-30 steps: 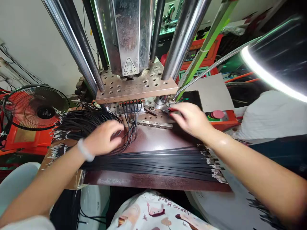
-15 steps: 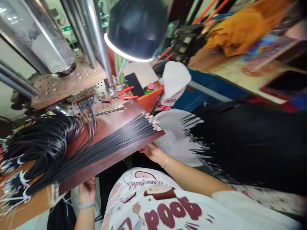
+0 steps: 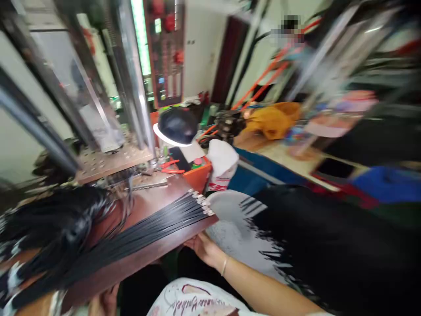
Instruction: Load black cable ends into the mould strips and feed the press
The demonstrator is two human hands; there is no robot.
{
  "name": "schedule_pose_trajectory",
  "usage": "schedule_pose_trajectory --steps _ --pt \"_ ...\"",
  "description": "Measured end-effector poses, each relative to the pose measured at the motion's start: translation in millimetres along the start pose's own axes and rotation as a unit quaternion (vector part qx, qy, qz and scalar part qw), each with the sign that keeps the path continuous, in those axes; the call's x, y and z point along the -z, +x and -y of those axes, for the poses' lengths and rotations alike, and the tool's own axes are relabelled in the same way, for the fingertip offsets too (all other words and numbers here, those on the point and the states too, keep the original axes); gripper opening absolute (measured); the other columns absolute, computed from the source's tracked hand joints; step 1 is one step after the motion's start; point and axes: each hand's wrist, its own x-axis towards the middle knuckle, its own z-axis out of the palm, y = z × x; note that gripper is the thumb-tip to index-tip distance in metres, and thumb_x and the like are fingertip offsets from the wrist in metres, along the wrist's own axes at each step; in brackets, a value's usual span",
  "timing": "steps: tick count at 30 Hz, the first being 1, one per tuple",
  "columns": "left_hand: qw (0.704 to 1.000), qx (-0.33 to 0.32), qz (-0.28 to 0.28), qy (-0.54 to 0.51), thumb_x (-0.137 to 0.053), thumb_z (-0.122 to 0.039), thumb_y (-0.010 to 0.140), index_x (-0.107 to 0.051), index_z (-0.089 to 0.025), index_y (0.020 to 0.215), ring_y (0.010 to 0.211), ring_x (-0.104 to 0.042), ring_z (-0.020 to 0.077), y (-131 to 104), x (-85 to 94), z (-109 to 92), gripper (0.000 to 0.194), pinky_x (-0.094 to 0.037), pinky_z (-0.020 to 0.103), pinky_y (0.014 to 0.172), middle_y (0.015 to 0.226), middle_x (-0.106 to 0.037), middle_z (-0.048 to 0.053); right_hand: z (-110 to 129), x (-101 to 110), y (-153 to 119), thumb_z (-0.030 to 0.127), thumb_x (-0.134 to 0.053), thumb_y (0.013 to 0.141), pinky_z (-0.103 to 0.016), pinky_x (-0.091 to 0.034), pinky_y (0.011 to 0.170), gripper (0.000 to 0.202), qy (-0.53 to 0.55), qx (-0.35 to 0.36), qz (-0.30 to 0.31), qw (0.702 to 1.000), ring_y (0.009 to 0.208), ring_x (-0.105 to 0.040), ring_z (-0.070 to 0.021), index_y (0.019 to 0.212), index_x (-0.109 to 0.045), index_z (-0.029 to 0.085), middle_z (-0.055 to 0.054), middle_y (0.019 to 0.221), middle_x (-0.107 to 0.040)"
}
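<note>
One red-brown tabletop [image 3: 141,262] carries black cables [image 3: 158,223] side by side, probably to keep their ends together; the right hand [image 3: 205,249] and left hand [image 3: 110,299] sit under the tabletop's near edge, perhaps for support; whether their fingers grip, I cannot tell.

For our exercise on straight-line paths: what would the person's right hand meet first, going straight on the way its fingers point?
The right hand would probably meet the near edge of the glossy reddish-brown flat board first; depth is unclear, so it might pass underneath.
</note>
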Motion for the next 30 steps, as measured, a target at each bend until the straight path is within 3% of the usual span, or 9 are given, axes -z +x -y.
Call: schedule_pose_trajectory --steps 4,6,8,10,13,16,21,24,30 --pt "0.979 0.002 -0.194 -0.056 -0.052 -0.084 0.064 -0.066 -0.035 0.085 0.1 -0.068 0.0281 -34 -22.7 7 0.055 -0.053 0.045 0.093 0.085 -0.073 -0.001 -7 11 -19 0.08 -0.075 0.041 -0.047 -0.053 0.082 0.065 -0.084 -0.039 -0.042 0.995 0.078 -0.069 -0.0288 0.072 -0.064 0.024 -0.008 0.076 -0.071" --pt "0.98 0.026 -0.198 -0.022 -0.048 -0.083 0.068 -0.067 -0.024 0.083 0.081 -0.071 0.0296 -51 -24.2 4 0.064 -0.058 0.047 0.075 0.082 -0.072 0.007 1 3 -32 0.086 -0.062 0.054 -0.049 -0.055 0.071 0.065 -0.235 -0.078 0.001 0.969 0.073 -0.069 -0.0322 0.072 -0.067 0.023 -0.013 0.076 -0.072" --pt "0.985 0.011 -0.153 0.081 -0.057 -0.075 0.07 -0.068 -0.019 0.079 0.064 -0.068 0.0255 -72 -18.7 -7 0.058 -0.057 0.043 0.065 0.075 -0.07 0.01 19 -27 -47 0.073 -0.062 0.07 -0.045 -0.055 0.061 0.05 -0.432 -0.059 0.142 0.889 0.065 -0.068 -0.0301 0.075 -0.069 0.023 -0.012 0.075 -0.072" --pt "0.959 -0.098 -0.112 0.24 -0.064 -0.059 0.075 -0.069 -0.019 0.076 0.062 -0.064 0.0217 -93 -5.8 -29 0.04 -0.055 0.04 0.067 0.07 -0.069 0.008 42 -84 -63 0.048 -0.059 0.085 -0.039 -0.056 0.065 0.026 -0.527 0.037 0.38 0.76 0.069 -0.068 -0.025 0.081 -0.07 0.026 -0.008 0.078 -0.071" --pt "0.824 -0.301 -0.167 0.449 -0.052 -0.037 0.089 -0.069 -0.02 0.089 0.082 -0.067 0.0225 -108 28.8 -74 0.025 -0.054 0.041 0.081 0.086 -0.072 0.01 56 -201 -67 0.024 -0.047 0.093 -0.032 -0.056 0.078 0.022 -0.513 0.19 0.585 0.599 0.087 -0.067 -0.0192 0.106 -0.065 0.027 -0.007 0.097 -0.071" --pt "0.726 -0.311 -0.275 0.548 -0.045 -0.033 0.093 -0.062 -0.016 0.117 0.118 -0.058 0.0259 -98 67.4 -111 0.033 -0.044 0.048 0.104 0.123 -0.064 0.015 26 -316 -40 0.019 -0.043 0.094 -0.037 -0.049 0.098 0.028 -0.55 0.326 0.569 0.518 0.109 -0.061 -0.0209 0.117 -0.059 0.018 -0.012 0.118 -0.065" --pt "0.696 -0.259 -0.28 0.609 -0.045 -0.038 0.095 -0.061 -0.015 0.115 0.108 -0.061 0.0251 -79 91.3 -120 0.034 -0.036 0.05 0.11 0.114 -0.067 0.013 -53 -426 13 0.027 -0.064 0.079 -0.046 -0.037 0.106 0.059 -0.747 0.359 0.459 0.321 0.127 -0.047 -0.0339 0.13 -0.046 0.003 -0.026 0.134 -0.05" --pt "0.689 -0.267 -0.301 0.603 -0.049 -0.039 0.093 -0.063 -0.016 0.111 0.103 -0.063 0.0256 -80 87.5 -114 0.032 -0.035 0.051 0.109 0.109 -0.068 0.012 -73 -444 23 0.036 -0.071 0.071 -0.051 -0.038 0.098 0.069 -0.789 0.351 0.411 0.293 0.113 -0.055 -0.0386 0.126 -0.046 0.003 -0.028 0.12 -0.058" --pt "0.685 -0.301 -0.3 0.592 -0.052 -0.033 0.092 -0.063 -0.014 0.11 0.104 -0.064 0.0253 -80 89.3 -111 0.029 -0.036 0.05 0.108 0.109 -0.069 0.013 -81 -445 23 0.032 -0.065 0.071 -0.049 -0.041 0.094 0.066 -0.776 0.354 0.418 0.314 0.112 -0.056 -0.0392 0.127 -0.044 0.005 -0.028 0.119 -0.059"
